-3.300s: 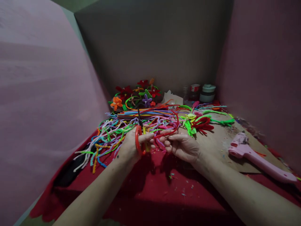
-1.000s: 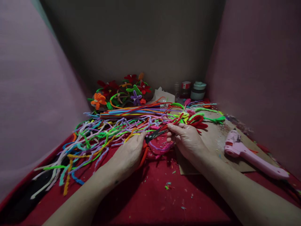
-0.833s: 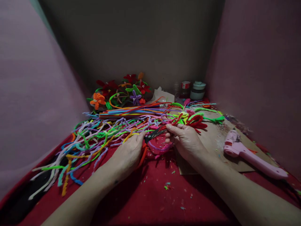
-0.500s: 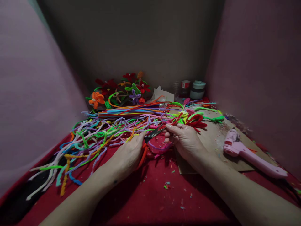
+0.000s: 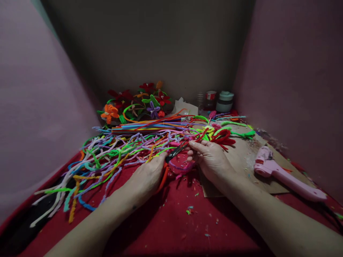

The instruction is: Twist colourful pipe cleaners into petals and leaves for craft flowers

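My left hand (image 5: 151,173) is closed round the orange handles of a pair of scissors (image 5: 175,152), whose dark blades point up and right. The blade tips are at the fingertips of my right hand (image 5: 207,155). That hand pinches a red pipe cleaner (image 5: 202,136) between thumb and fingers; part of it is hidden by the hand. Just beyond it lie looped red pipe cleaners (image 5: 223,137), and whether these join the pinched piece I cannot tell. A purple-pink pipe cleaner (image 5: 182,167) curves below the blades.
Loose pipe cleaners (image 5: 107,157) spread across the left of the red cloth (image 5: 166,228). Behind are a straight bundle (image 5: 144,126) and pipe-cleaner flowers (image 5: 152,101). A pink glue gun (image 5: 286,178) rests at right, partly on a brown board (image 5: 241,171). A lidded jar (image 5: 225,101) stands at the back.
The scissors and my left hand have shifted very slightly, and the red pipe cleaner by the blades shows less. My right hand keeps its pinch.
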A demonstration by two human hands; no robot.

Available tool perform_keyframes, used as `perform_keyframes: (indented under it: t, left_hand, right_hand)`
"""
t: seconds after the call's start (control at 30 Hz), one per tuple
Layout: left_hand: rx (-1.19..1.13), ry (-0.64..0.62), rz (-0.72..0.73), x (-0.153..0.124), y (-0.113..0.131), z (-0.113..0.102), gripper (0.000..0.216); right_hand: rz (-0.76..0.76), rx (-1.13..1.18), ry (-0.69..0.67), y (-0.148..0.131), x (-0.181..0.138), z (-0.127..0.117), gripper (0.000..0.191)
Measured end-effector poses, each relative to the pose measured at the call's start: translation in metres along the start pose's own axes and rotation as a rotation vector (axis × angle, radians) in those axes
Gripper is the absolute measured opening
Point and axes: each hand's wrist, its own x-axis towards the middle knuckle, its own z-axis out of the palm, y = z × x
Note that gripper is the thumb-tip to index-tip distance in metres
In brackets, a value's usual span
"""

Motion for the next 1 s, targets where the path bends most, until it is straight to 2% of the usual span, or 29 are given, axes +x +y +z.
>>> perform_keyframes:
  t: [0.27, 0.53, 0.63, 0.87, 1.0]
  left_hand:
    - [0.041, -0.033, 0.003, 0.001, 0.002, -0.006, 0.044]
    - [0.105, -0.179, -0.073, -0.001, 0.012, -0.019, 0.031]
    - [0.114, -0.184, -0.083, 0.0, 0.011, -0.019, 0.032]
    - [0.108, -0.202, -0.091, -0.001, 0.007, -0.016, 0.031]
    - [0.033, -0.183, -0.058, -0.002, 0.006, -0.016, 0.036]
  right_hand:
    - [0.011, -0.015, -0.03, -0.003, -0.002, -0.001, 0.013]
    - [-0.007, -0.07, -0.027, -0.003, 0.0, -0.002, 0.012]
    - [-0.027, -0.067, -0.037, -0.003, 0.0, -0.002, 0.013]
    - [0.033, 0.004, -0.063, -0.004, -0.001, 0.0, 0.011]
    - [0.021, -0.033, -0.064, -0.003, -0.002, 0.0, 0.012]
